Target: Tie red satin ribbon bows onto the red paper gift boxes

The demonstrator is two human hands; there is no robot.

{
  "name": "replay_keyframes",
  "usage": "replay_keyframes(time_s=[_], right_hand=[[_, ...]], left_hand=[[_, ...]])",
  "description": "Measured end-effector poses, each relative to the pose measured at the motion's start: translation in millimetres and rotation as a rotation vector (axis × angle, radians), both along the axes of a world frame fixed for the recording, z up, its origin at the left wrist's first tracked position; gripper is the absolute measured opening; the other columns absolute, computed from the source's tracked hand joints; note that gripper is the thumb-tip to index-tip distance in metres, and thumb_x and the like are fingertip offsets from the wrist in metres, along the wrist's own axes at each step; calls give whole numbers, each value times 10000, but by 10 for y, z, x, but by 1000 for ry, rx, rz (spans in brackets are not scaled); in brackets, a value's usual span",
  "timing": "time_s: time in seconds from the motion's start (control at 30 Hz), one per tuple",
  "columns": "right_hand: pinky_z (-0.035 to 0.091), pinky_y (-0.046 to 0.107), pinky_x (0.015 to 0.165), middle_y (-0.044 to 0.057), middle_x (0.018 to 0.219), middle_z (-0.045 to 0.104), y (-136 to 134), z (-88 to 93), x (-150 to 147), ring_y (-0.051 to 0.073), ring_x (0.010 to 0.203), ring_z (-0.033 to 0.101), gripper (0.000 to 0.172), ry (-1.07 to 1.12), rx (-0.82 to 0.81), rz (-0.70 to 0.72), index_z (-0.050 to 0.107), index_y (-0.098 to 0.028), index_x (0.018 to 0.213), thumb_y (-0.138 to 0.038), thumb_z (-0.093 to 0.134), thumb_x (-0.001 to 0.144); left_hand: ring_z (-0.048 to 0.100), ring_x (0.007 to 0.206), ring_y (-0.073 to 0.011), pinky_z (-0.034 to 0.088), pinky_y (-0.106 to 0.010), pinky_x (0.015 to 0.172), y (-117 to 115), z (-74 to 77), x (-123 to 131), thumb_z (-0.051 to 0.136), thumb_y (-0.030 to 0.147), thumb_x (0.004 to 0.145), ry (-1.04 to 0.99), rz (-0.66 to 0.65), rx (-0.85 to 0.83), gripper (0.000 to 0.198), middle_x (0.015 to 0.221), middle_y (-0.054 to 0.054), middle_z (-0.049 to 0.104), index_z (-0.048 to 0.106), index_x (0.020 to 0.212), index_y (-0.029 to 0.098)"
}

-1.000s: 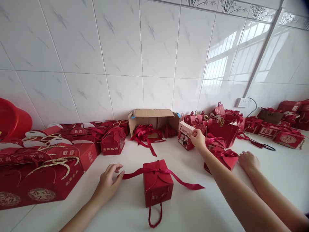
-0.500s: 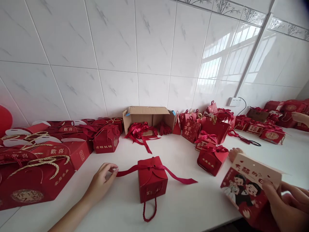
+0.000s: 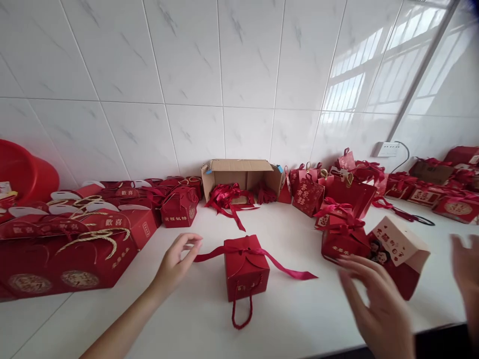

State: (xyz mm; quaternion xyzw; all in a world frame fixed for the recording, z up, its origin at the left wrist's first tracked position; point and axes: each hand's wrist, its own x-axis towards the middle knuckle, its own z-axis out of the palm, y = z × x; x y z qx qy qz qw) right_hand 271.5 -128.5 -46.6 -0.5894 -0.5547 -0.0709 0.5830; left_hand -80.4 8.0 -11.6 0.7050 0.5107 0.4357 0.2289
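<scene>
A small red box (image 3: 247,279) stands on the white table, with a red ribbon (image 3: 288,270) across its top and a red cord handle hanging at its front. The ribbon's left end is pinched between the thumb and fingers of my left hand (image 3: 178,259); its right end lies free. My right hand (image 3: 376,299), blurred, is over the table to the right, fingers apart and holding nothing. Just beyond it is a red box with a cream flap (image 3: 402,249) and a cartoon couple, its flap raised.
Large red gift boxes (image 3: 97,259) crowd the left side. A cardboard box (image 3: 241,167) with loose ribbons is by the wall. Small red boxes (image 3: 344,242) and bags stand at right. Another person's blurred hand (image 3: 466,264) is at the right edge.
The cartoon box, held in a hand before, now rests on the table with no hand gripping it. My right hand is now empty. The view has shifted, and my left hand still pinches the ribbon.
</scene>
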Motion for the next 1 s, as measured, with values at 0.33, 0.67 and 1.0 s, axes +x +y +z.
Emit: replay_keyframes(time_s=[0.33, 0.67, 1.0], right_hand=[[480, 307, 611, 77, 876, 664, 1072, 281, -699, 177, 678, 608, 447, 54, -715, 689, 622, -163, 973, -564, 456, 861], [246, 241, 499, -40, 531, 397, 1044, 423, -624, 84, 516, 328, 504, 268, -1009, 852, 510, -168, 568, -641, 588, 726], [300, 248, 566, -16, 574, 539, 1116, 393, -470, 98, 566, 445, 385, 440, -931, 1097, 576, -156, 638, -515, 693, 709]], left_hand=[[540, 951, -203, 448, -325, 815, -100, 181, 569, 661, 403, 704, -112, -148, -186, 292, 910, -30, 534, 489, 840, 210], [312, 581, -115, 258, -259, 572, -78, 236, 492, 489, 638, 760, 93, -262, -494, 499, 609, 47, 341, 351, 580, 193], [257, 575, -107, 215, -259, 562, -173, 247, 573, 572, 449, 743, -65, -366, -571, 407, 609, 55, 304, 317, 553, 195]])
